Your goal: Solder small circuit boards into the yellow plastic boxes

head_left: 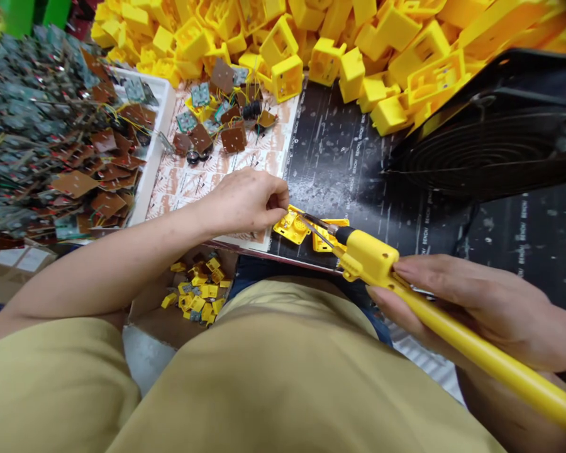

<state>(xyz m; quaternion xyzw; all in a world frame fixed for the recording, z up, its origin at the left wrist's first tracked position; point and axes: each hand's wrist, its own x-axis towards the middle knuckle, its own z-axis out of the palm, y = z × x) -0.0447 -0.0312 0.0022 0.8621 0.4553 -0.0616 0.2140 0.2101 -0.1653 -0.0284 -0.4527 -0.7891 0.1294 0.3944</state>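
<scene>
My right hand [490, 308] grips a yellow soldering iron [372, 258] with a thin metal tube along its tip. The iron's tip points left and reaches over a small yellow plastic housing [292, 228] near the table's front edge. At that housing's upper left corner, my left hand [249, 198] has thumb and fingers pinched together; what they hold, if anything, is hidden. A second yellow housing [330, 236] lies just to the right, partly behind the iron's tip.
Yellow housings [283, 78] are heaped along the back. A white tray [163, 119] at left overflows with wired circuit boards [75, 182]; more boards [233, 137] lie on patterned sheeting. A black fan [495, 138] stands at right. Below the table edge, a box holds yellow pieces [202, 296].
</scene>
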